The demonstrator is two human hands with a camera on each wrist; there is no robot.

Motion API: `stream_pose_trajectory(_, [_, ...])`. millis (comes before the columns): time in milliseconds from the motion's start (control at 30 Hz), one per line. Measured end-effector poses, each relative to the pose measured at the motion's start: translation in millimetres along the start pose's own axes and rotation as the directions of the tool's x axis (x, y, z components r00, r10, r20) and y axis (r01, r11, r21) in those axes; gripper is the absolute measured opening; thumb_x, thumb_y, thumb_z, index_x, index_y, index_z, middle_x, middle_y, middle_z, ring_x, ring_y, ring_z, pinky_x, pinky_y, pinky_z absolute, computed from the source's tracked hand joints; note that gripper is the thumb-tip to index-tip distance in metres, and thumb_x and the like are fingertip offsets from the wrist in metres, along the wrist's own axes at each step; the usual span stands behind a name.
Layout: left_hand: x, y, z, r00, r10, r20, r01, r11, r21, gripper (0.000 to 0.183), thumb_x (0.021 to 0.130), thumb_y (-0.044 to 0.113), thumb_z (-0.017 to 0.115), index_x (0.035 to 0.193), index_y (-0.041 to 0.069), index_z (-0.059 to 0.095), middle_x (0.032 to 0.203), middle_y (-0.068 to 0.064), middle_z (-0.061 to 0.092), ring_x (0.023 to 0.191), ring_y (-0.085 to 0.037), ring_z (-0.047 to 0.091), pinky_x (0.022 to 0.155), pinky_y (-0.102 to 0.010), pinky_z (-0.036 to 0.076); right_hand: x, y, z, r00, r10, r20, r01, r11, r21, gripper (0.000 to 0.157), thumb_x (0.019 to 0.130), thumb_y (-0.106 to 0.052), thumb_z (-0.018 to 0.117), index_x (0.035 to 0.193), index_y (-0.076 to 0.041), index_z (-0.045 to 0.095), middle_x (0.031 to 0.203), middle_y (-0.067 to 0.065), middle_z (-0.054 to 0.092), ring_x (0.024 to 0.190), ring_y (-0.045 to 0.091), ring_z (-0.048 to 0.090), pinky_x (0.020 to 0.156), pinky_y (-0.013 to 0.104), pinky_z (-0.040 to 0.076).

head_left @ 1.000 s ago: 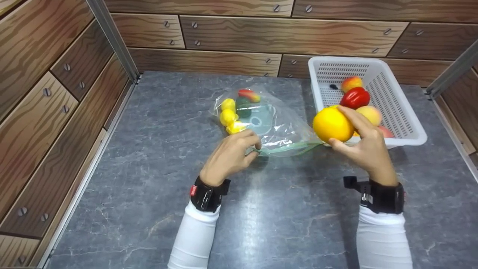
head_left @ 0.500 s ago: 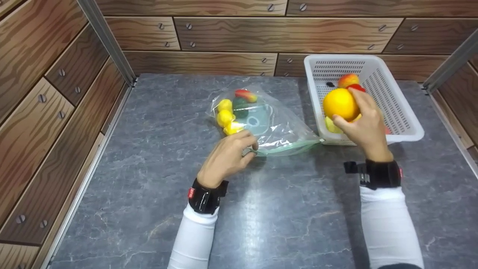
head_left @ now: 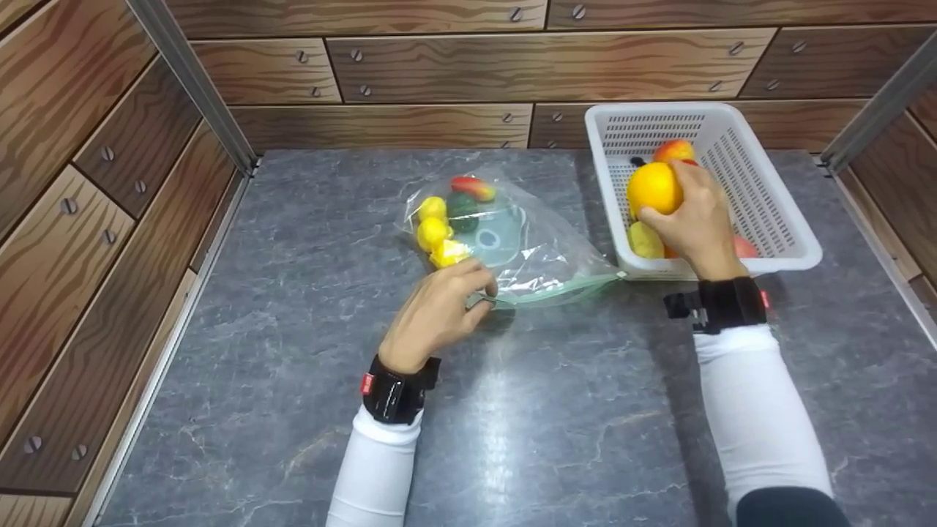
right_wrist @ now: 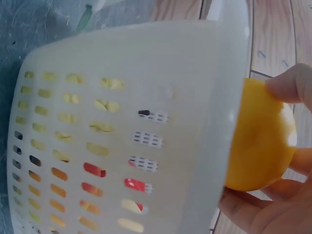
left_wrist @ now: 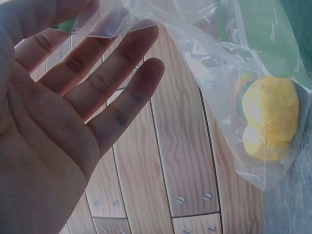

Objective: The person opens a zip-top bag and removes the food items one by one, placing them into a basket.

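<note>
Grey counter [head_left: 571, 410] bearing a white slotted basket [head_left: 796, 216] and, left of it, a clear green-edged bag [head_left: 560, 256].
The left hand [head_left: 438, 311] has the bag's near edge in a narrow grip, pinched at thumb and forefinger, the other fingers spread out straight; the right hand [head_left: 699, 223] is over the basket, its grip wide, curved round the large orange fruit [head_left: 651, 189], which shows past the rim in the right wrist view; whether they touch is unclear. Inside the bag sit a dark green item [head_left: 463, 212], a red-and-yellow piece [head_left: 473, 188] and a row of yellow fruits [head_left: 433, 234]; inside the basket, a yellow-green fruit [head_left: 646, 240] near its front left corner, a red-orange fruit [head_left: 673, 151] farther back and a pinkish fruit [head_left: 745, 247] near the front.
</note>
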State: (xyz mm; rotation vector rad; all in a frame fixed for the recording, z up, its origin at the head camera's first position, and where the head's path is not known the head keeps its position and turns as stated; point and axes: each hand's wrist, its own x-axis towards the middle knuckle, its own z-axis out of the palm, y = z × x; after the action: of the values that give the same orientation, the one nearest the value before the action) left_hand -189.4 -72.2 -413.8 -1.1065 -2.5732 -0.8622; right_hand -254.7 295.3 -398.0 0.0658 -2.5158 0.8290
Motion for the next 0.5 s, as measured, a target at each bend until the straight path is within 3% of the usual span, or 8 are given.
stream_pose_trajectory(267, [-1.6,-0.5,-0.3,1.000,-0.007,-0.015,0.007,1.000,-0.002,0.013,0.085,0.004,0.077,0.093,0.011,0.070,0.091,0.001,0.061,0.081,-0.016,0.060,0.070,-0.030,0.054,13.4,0.4,2.0,0.991,0.029,0.130,-0.024,0.999,-0.046,0.070,0.079,-0.014,0.073,0.142,0.006,0.053,0.138,0.034,0.053,0.115,0.050,0.052,0.094,0.065,0.045])
stream_pose_trajectory(500, [-0.6,0.3,0.2,1.000,-0.004,-0.010,0.004,1.000,0.004,0.013,0.085,0.003,0.077,0.094,0.011,0.071,0.092,0.001,0.062,0.080,-0.015,0.060,0.069,-0.030,0.054,19.4,3.7,7.2,0.975,0.038,0.220,-0.029,0.999,-0.044,0.071,0.081,-0.015,0.073,0.143,0.010,0.050,0.138,0.037,0.052,0.116,0.049,0.049,0.096,0.064,0.044])
